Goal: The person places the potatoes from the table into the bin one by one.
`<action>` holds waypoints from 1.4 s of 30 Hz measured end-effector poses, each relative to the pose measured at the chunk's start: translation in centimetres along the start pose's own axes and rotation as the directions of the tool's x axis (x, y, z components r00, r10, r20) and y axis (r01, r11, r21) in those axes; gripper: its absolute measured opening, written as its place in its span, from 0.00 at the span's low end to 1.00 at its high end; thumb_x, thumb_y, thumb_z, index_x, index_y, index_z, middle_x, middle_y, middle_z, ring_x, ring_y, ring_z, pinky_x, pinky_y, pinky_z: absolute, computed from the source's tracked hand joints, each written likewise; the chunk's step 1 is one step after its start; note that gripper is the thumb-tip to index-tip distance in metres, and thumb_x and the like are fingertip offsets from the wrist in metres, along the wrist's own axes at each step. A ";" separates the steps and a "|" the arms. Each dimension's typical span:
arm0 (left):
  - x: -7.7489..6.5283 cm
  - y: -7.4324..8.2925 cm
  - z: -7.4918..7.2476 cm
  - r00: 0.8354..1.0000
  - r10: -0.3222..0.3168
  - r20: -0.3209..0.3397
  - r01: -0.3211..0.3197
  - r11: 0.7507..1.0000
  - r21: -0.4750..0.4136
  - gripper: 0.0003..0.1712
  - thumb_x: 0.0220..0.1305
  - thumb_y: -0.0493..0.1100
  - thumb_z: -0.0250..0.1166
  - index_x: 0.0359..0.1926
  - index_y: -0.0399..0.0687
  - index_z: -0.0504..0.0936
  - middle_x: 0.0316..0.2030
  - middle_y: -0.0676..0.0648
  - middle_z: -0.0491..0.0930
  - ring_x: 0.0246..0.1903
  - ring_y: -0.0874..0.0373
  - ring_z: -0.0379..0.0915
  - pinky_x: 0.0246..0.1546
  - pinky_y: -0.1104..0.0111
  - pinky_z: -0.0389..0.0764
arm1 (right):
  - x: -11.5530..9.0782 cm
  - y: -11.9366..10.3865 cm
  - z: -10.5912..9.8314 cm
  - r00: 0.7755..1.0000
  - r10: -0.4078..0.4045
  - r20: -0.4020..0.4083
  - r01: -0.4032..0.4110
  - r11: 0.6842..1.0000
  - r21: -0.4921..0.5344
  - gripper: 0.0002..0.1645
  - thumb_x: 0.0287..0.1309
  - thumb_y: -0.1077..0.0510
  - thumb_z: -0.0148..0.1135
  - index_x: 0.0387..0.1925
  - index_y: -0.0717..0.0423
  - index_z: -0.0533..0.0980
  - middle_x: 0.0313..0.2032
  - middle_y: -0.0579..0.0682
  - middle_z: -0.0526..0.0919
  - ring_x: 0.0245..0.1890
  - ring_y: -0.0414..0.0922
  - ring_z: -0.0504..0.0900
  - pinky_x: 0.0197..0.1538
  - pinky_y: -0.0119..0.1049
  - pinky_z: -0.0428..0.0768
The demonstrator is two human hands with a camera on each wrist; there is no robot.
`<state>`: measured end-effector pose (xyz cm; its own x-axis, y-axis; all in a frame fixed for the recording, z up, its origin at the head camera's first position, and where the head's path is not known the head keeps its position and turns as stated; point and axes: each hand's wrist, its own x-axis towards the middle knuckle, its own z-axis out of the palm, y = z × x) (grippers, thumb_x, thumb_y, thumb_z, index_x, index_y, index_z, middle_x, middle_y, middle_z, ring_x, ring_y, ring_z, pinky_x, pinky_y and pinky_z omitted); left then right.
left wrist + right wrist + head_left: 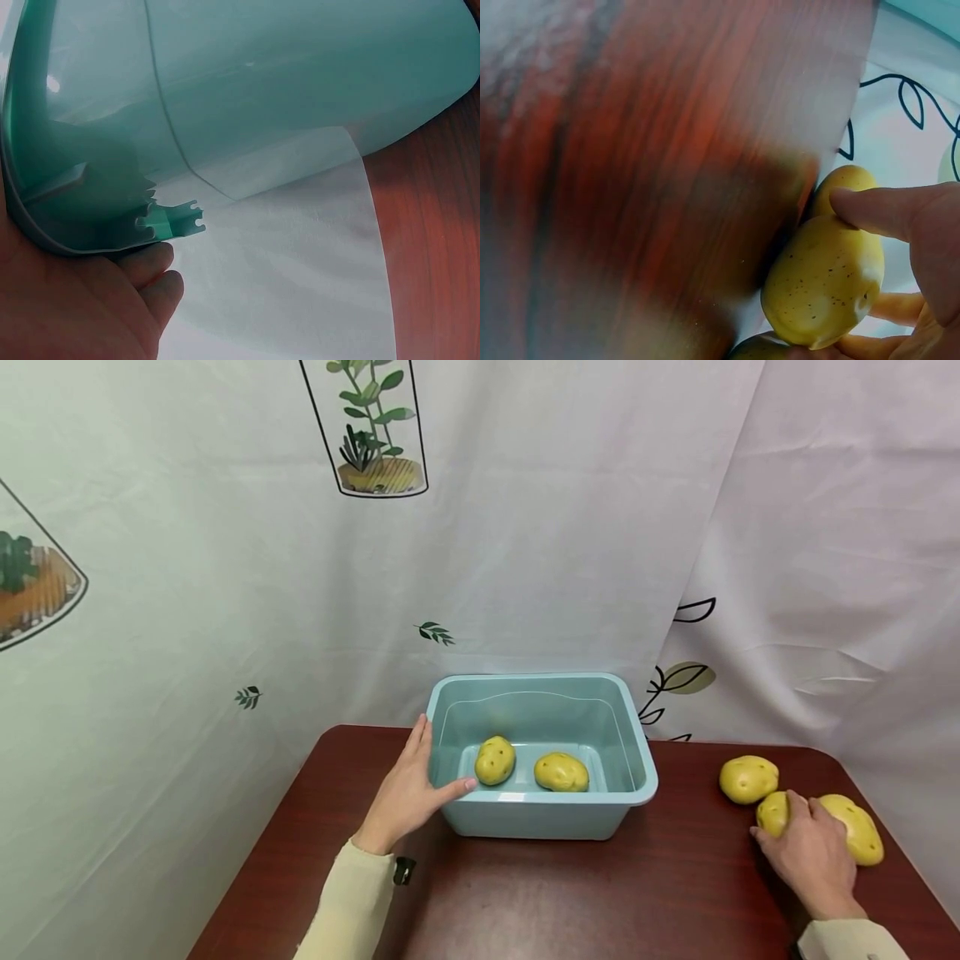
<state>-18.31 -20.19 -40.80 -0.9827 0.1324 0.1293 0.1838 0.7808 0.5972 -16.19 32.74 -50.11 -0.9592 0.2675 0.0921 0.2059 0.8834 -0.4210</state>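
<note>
In the head view my right hand (pixel 813 857) grips a yellow potato (pixel 772 812) on the right side of the table. The right wrist view shows the thumb on one side of this potato (pixel 825 281) and fingers on the other. Another potato (pixel 748 778) lies just behind it, and a larger one (pixel 855 831) lies to its right. My left hand (pixel 405 797) rests against the left front corner of a light blue plastic tub (pixel 532 820), fingers straight and thumb spread over the front rim. Two potatoes, one on the left (pixel 495 760) and one on the right (pixel 561 772), lie inside the tub.
The tub stands near the back edge of a dark red-brown wooden table (pixel 555 902). A pale curtain (pixel 555 527) printed with plants hangs behind the table and along its sides. Table surface lies between the tub and the potatoes at right.
</note>
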 end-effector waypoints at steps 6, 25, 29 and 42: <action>0.0 0.1 0.0 1.000 -0.002 0.005 0.002 1.000 0.002 0.70 0.55 0.74 0.67 0.80 0.41 0.40 0.80 0.51 0.33 0.77 0.48 0.46 0.68 0.46 0.63 | -0.2 0.0 0.1 1.000 -0.007 -0.027 0.007 1.000 -0.015 0.48 0.56 0.51 0.69 0.66 0.78 0.58 0.61 0.82 0.58 0.56 0.80 0.59 0.48 0.74 0.66; 0.0 0.1 0.0 1.000 -0.009 0.007 0.009 1.000 0.002 0.72 0.52 0.79 0.64 0.80 0.43 0.39 0.80 0.52 0.33 0.77 0.49 0.44 0.68 0.46 0.62 | -0.5 -0.2 0.4 0.982 -0.096 -0.163 0.096 0.995 -0.007 0.43 0.50 0.56 0.70 0.53 0.89 0.62 0.48 0.82 0.67 0.51 0.77 0.65 0.57 0.65 0.61; 0.0 0.0 0.0 1.000 -0.009 0.007 0.009 1.000 0.001 0.72 0.52 0.79 0.64 0.80 0.43 0.39 0.80 0.52 0.33 0.77 0.48 0.44 0.68 0.46 0.62 | -0.5 -0.2 0.4 0.971 -0.122 -0.206 0.124 0.992 -0.003 0.42 0.48 0.57 0.72 0.50 0.88 0.64 0.43 0.81 0.70 0.46 0.76 0.68 0.55 0.65 0.63; -0.1 -0.2 0.2 1.000 0.005 -0.016 -0.005 1.000 0.004 0.72 0.52 0.79 0.64 0.80 0.42 0.42 0.80 0.51 0.35 0.77 0.49 0.44 0.68 0.45 0.62 | -1.0 -1.1 -0.3 0.983 -0.073 -0.169 0.081 0.996 0.041 0.46 0.55 0.52 0.67 0.60 0.86 0.60 0.60 0.83 0.62 0.59 0.78 0.58 0.56 0.72 0.62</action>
<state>-18.29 -20.26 -41.05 -0.9814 0.1265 0.1444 0.1882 0.7826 0.5934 -15.42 31.64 -49.45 -0.9248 0.2638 0.2740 0.1197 0.8856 -0.4487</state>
